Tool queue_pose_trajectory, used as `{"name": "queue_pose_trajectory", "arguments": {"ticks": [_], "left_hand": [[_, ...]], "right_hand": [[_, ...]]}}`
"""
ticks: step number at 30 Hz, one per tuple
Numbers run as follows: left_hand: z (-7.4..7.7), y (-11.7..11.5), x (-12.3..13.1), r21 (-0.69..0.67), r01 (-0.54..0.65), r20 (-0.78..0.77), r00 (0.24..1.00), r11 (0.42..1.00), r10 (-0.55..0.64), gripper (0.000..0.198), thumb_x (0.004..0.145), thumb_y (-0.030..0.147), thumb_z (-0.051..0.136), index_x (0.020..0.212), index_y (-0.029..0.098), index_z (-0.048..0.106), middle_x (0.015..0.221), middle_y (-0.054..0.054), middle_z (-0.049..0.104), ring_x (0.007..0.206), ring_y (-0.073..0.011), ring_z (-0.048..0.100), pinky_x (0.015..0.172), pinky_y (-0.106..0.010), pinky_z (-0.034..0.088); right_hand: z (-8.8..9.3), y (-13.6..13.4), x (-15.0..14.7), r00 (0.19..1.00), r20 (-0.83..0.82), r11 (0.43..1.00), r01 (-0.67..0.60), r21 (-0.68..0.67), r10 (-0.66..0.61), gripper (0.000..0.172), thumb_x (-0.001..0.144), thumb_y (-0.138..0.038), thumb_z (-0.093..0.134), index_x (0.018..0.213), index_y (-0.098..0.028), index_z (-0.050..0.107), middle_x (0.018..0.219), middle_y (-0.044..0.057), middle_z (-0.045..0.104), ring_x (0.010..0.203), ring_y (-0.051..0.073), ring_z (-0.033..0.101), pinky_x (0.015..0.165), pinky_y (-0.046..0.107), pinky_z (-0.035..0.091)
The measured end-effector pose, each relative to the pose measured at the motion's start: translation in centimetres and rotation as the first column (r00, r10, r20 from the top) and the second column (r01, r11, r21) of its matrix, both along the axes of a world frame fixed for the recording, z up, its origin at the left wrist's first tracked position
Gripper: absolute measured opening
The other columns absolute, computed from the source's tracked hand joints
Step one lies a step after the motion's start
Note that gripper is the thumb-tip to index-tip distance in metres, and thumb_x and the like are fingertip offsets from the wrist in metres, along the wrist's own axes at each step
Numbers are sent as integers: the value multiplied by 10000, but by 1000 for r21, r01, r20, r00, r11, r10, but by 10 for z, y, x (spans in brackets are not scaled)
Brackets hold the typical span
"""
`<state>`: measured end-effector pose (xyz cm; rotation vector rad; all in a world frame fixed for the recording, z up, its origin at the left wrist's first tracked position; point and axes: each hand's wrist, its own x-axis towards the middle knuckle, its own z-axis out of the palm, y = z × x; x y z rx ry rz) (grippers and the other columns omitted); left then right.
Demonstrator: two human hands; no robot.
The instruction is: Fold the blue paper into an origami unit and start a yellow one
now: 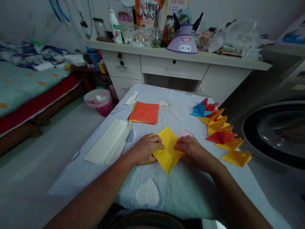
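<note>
A yellow square of origami paper [167, 156], turned like a diamond and marked with crease lines, is held between my two hands above the cloth. My left hand [148, 149] grips its left corner, thumb on top and fingers curled beneath. At the opposite corner my right hand [190, 149] pinches the paper the same way. Just beyond the right hand lies a pink piece of paper [185, 133], partly covered. Farther off rests a stack of square paper [145, 112] with an orange-red sheet on top. Several folded paper figures [221, 137] in yellow, red and blue line the right side.
A light cloth [147, 192] covers the table. White folded paper [108, 141] and a small white box [131, 98] lie on the left. Behind stands a white desk [173, 65] with jars and bottles. A pink bin [105, 109] is on the floor; a washing machine [274, 127] stands right.
</note>
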<state>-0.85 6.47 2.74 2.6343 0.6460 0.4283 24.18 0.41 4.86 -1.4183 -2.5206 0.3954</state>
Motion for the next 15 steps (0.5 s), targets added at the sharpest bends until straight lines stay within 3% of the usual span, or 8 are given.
{"name": "queue_pose_trajectory", "arguments": {"ticks": [3, 5, 8, 12, 15], "left_hand": [[-2, 1, 0, -38, -30, 38, 999, 999, 32, 261, 728, 126, 666, 976, 203, 691, 1048, -51, 660, 1001, -207, 589, 916, -345, 450], [-2, 2, 1, -73, -69, 62, 995, 995, 74, 167, 758, 108, 639, 897, 191, 681, 982, -43, 667, 972, -193, 595, 887, -322, 458], [0, 4, 3, -122, -172, 64, 981, 977, 181, 31, 828, 197, 627, 825, 176, 649, 887, -42, 651, 904, -191, 601, 808, -303, 469], [2, 5, 6, -171, -324, 24, 943, 930, 333, 164, 860, 308, 603, 775, 169, 607, 794, -26, 615, 790, -189, 597, 684, -280, 446], [0, 5, 8, -240, -402, 46, 905, 884, 424, 137, 875, 315, 560, 851, 185, 597, 785, -7, 628, 750, -184, 606, 650, -273, 433]], "right_hand": [[1, 3, -2, 990, -121, 995, -75, -61, 67, 194, 807, -72, 571, 896, -183, 703, 957, 85, 665, 933, 192, 601, 837, 331, 470], [2, 5, -2, 986, -161, 995, -51, -80, 38, 148, 842, -100, 547, 853, -169, 678, 907, 75, 660, 896, 184, 600, 815, 317, 471], [4, 5, -1, 976, -197, 987, 66, -148, -95, 115, 860, -163, 536, 875, -168, 650, 845, 47, 647, 773, 162, 584, 705, 277, 457], [-1, 7, 2, 932, -206, 940, 248, -235, -298, 160, 876, -252, 500, 752, -183, 573, 651, -17, 547, 593, 129, 502, 531, 231, 345], [-12, 10, 3, 880, -253, 908, 349, -231, -402, 173, 872, -291, 490, 737, -193, 536, 641, -24, 522, 578, 131, 485, 514, 235, 321]]}}
